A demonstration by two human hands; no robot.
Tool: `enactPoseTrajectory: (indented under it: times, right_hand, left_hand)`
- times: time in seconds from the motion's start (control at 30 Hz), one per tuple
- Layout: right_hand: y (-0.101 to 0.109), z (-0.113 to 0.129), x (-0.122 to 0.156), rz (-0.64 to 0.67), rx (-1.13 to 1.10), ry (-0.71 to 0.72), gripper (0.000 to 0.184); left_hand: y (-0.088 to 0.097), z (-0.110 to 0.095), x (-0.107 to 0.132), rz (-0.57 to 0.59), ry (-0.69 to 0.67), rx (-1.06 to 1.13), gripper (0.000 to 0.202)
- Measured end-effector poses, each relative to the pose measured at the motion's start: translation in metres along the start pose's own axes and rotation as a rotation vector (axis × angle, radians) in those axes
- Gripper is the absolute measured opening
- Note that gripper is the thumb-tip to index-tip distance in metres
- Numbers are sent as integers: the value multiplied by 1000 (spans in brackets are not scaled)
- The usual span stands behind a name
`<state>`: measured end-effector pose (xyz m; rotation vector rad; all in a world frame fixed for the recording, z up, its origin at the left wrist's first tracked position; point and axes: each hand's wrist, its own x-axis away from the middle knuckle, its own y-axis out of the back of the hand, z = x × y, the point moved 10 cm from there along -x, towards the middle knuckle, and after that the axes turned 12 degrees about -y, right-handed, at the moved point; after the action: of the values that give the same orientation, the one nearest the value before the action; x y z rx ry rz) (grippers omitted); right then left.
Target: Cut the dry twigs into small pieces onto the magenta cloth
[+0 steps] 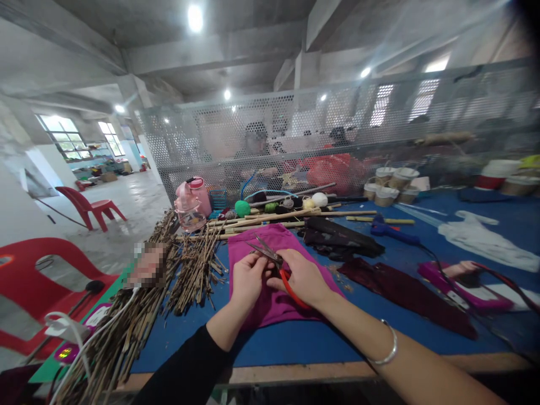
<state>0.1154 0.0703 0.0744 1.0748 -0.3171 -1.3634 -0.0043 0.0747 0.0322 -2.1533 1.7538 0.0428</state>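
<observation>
My right hand (301,275) is closed around scissors with red handles (290,289). Their metal blades are spread apart and point up and to the left. My left hand (248,277) is pinched together just under the blades, its fingertips close to the right hand's. What it pinches is too small or hidden to tell. Both hands are above a magenta cloth (278,312) laid on the blue tabletop (248,351). Bundles of thin dry sticks (196,270) lie to the left of the cloth.
Behind the cloth lie pale rods (270,216), a green ball (242,209) and a pink jug (192,211). Dark fabric (341,236), a maroon cloth (409,295), a blue glue gun (392,229), cords and paper cups (386,196) are on the right. A perforated metal screen (219,132) stands behind.
</observation>
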Motion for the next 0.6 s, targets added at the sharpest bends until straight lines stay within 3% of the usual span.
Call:
enactPoseTrajectory:
  times: [0.47,0.6]
  right_hand:
    - [0,1,-2,8,-91,-5,30]
    - [0,2,-1,-21,-43,-4,39]
  left_hand:
    - [-6,-2,2,38,12,63,26]
    - [-6,-5,3,43,-19,26,24]
